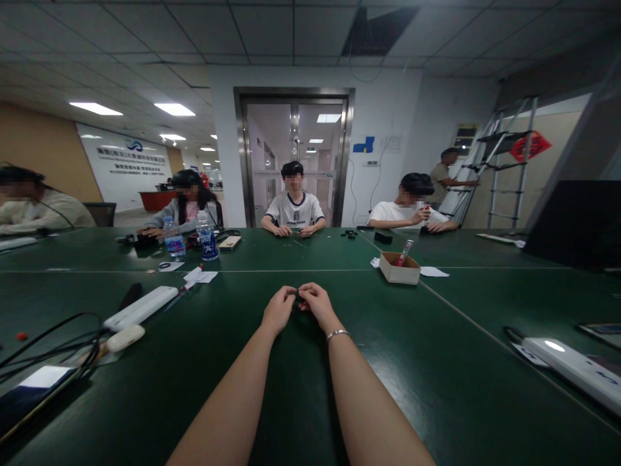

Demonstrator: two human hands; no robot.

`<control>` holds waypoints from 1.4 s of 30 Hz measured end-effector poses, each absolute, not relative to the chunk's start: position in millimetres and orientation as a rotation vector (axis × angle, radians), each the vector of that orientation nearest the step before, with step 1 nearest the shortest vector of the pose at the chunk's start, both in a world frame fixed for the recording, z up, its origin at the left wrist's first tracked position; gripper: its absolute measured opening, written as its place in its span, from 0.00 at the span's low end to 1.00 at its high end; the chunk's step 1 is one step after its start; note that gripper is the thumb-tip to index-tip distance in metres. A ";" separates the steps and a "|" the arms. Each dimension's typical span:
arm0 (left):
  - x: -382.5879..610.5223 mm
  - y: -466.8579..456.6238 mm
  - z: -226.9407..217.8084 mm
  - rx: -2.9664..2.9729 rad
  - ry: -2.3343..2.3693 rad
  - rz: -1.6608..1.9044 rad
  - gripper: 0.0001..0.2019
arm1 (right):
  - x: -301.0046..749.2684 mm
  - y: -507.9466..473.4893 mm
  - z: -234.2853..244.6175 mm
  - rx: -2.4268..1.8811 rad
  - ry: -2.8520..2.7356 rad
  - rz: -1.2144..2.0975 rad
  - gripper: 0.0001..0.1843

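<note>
Both my arms reach forward over the dark green table (291, 388). My left hand (280, 310) has its fingers drawn together in a pinch, pointing toward the other hand. My right hand (316, 304), with a silver bracelet (338, 334) at the wrist, is pinched as well. The fingertips of the two hands nearly meet just above the tabletop. Whatever lies between the fingers, if anything, is too small and dark to make out.
An open cardboard box (400, 269) holding a clear-and-red tube stands ahead to the right. Plastic bottles (207, 238) stand ahead left. White power strips (140, 309) and cables lie at the left; another white device (572, 366) is at right. Several people sit across the table.
</note>
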State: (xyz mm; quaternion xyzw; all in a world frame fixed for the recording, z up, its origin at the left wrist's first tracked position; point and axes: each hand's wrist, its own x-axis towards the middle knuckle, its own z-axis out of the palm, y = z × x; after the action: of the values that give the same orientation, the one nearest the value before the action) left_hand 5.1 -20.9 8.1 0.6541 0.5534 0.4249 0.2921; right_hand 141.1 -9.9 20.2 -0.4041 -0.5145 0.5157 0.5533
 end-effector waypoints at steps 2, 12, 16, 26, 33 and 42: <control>5.1 -21.0 8.0 1.743 1.482 1.141 0.15 | 140.1 -9.5 20.9 -0.973 -1.215 1.207 0.02; 4.5 -16.9 5.5 1.693 1.469 1.205 0.14 | 138.0 -9.1 24.0 -1.033 -1.205 1.181 0.02; 4.4 -18.8 6.7 1.686 1.438 1.230 0.14 | 138.4 -8.0 21.8 -1.021 -1.206 1.181 0.03; 5.0 -18.7 7.8 1.699 1.422 1.220 0.13 | 139.0 -7.4 20.6 -1.014 -1.212 1.187 0.04; 3.9 -23.2 9.8 1.745 1.441 1.179 0.14 | 140.1 -10.5 20.9 -1.024 -1.225 1.190 0.01; 3.2 -19.7 7.5 1.706 1.440 1.200 0.14 | 139.6 -15.0 21.6 -1.027 -1.201 1.187 0.03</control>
State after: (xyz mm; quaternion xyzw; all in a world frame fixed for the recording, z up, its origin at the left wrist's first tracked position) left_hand 3.2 -19.7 7.5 0.6422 0.5422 0.4518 0.2990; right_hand 139.6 -15.0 21.6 -0.4339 -0.5076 0.5014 0.5502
